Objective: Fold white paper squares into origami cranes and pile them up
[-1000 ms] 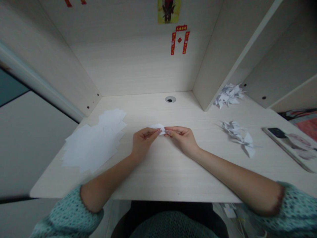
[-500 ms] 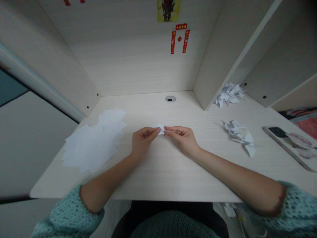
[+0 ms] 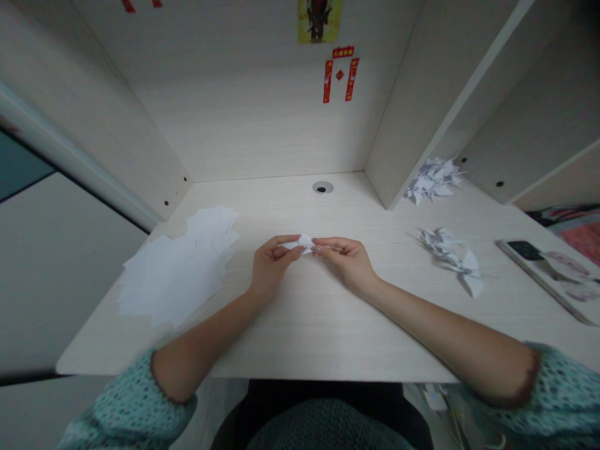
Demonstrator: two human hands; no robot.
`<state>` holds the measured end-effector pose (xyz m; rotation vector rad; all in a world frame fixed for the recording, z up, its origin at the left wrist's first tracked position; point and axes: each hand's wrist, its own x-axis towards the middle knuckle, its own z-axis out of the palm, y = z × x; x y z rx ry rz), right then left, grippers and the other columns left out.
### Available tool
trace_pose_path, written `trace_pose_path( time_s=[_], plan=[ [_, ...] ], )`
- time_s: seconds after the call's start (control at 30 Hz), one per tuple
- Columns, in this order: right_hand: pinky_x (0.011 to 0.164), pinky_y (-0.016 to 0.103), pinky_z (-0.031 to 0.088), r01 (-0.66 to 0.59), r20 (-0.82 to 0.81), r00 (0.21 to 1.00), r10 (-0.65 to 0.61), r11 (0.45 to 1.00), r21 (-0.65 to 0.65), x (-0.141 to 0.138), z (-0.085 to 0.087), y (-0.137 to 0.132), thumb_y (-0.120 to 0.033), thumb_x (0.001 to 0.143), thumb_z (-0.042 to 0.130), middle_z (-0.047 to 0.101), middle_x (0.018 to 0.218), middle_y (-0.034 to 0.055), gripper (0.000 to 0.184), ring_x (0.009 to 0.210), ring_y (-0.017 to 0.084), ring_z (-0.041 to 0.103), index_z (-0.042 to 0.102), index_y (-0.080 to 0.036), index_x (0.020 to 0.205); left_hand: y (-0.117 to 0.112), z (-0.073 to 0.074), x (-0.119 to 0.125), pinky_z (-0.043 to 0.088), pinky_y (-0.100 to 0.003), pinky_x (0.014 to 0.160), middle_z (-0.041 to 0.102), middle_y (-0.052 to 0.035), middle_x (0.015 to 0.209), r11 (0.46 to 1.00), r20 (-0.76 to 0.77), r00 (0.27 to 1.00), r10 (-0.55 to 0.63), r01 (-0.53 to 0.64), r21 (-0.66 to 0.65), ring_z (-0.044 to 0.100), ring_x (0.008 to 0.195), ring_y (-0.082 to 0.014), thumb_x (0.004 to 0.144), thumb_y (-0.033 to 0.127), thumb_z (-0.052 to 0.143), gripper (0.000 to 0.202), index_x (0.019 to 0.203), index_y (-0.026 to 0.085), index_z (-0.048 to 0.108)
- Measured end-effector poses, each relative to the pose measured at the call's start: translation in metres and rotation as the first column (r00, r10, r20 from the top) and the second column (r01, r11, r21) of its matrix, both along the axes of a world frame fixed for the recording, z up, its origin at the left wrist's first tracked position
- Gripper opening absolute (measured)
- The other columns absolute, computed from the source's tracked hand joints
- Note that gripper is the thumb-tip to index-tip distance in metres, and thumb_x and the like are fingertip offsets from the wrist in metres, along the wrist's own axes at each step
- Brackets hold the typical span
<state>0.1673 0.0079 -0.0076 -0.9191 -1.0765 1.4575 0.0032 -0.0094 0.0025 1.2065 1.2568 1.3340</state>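
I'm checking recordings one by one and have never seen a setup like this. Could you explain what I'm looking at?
There is no machine here: a person works with two bare hands. The view comes from one camera worn on the head, looking forward and down. The left hand and right hand hold a small piece of white paper between them, by the fingertips, over a pale desk. To the left lie overlapping white sheets. To the right are a cluster of folded-looking paper, a heap of similar pieces farther back, and a phone near the edge of the picture.
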Motion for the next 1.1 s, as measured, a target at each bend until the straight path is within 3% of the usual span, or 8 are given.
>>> trace_pose_path(
  time_s=[0.3, 0.53, 0.7, 0.93, 1.1],
  plan=[
    [0.074, 0.031, 0.053, -0.042, -0.023, 0.999, 0.042, 0.999, -0.019, 0.002, -0.004, 0.002, -0.031, 0.061, 0.080, 0.075, 0.075, 0.0032, 0.024, 0.067, 0.014, 0.066, 0.076, -0.022, 0.082, 0.002, 0.000, -0.001, 0.051, -0.023, 0.064, 0.065, 0.0030, 0.057, 1.000, 0.001, 1.000, -0.001, 0.001, -0.016, 0.064, 0.061, -0.0119, 0.066, 0.038, 0.076, 0.035, 0.094, 0.018, 0.070],
    [0.072, 0.029, 0.052, -0.026, -0.031, 0.999, 0.025, 0.999, -0.019, -0.001, -0.002, 0.000, -0.030, 0.058, 0.082, 0.074, 0.072, 0.0021, 0.027, 0.065, 0.014, 0.066, 0.074, -0.021, 0.082, -0.002, 0.004, 0.001, 0.046, -0.021, 0.053, 0.067, 0.0013, 0.060, 0.998, -0.052, 0.999, 0.010, -0.007, 0.057, 0.061, 0.056, -0.0109, 0.069, 0.038, 0.073, 0.025, 0.083, 0.018, 0.068],
    [0.073, 0.029, 0.052, -0.017, -0.018, 1.000, 0.018, 0.999, 0.048, -0.004, -0.006, -0.002, -0.030, 0.058, 0.082, 0.074, 0.082, 0.0023, 0.028, 0.072, 0.014, 0.067, 0.072, -0.021, 0.083, -0.007, 0.007, 0.004, 0.044, -0.019, 0.052, 0.070, -0.0010, 0.069, 0.996, -0.129, 0.992, 0.007, 0.005, 0.090, 0.061, 0.058, -0.0106, 0.069, 0.035, 0.074, 0.021, 0.078, 0.018, 0.067],
    [0.068, 0.027, 0.052, -0.036, -0.047, 0.998, 0.038, 0.998, 0.057, -0.004, -0.004, -0.002, -0.028, 0.059, 0.081, 0.072, 0.072, 0.0003, 0.023, 0.064, 0.012, 0.065, 0.069, -0.020, 0.077, -0.001, 0.003, 0.003, 0.041, -0.018, 0.050, 0.064, 0.0032, 0.055, 0.999, 0.031, 0.999, -0.033, 0.031, 0.038, 0.057, 0.050, -0.0088, 0.066, 0.033, 0.076, 0.025, 0.075, 0.017, 0.060],
    [0.074, 0.028, 0.052, -0.096, -0.066, 0.993, 0.096, 0.995, 0.014, 0.000, -0.005, 0.001, -0.030, 0.064, 0.079, 0.073, 0.072, 0.0011, 0.023, 0.068, 0.014, 0.068, 0.070, -0.020, 0.082, 0.005, 0.003, 0.000, 0.045, -0.019, 0.055, 0.064, 0.0049, 0.053, 1.000, 0.103, 0.995, -0.004, 0.006, -0.020, 0.060, 0.052, -0.0098, 0.063, 0.033, 0.078, 0.031, 0.077, 0.018, 0.054]
  ],
)
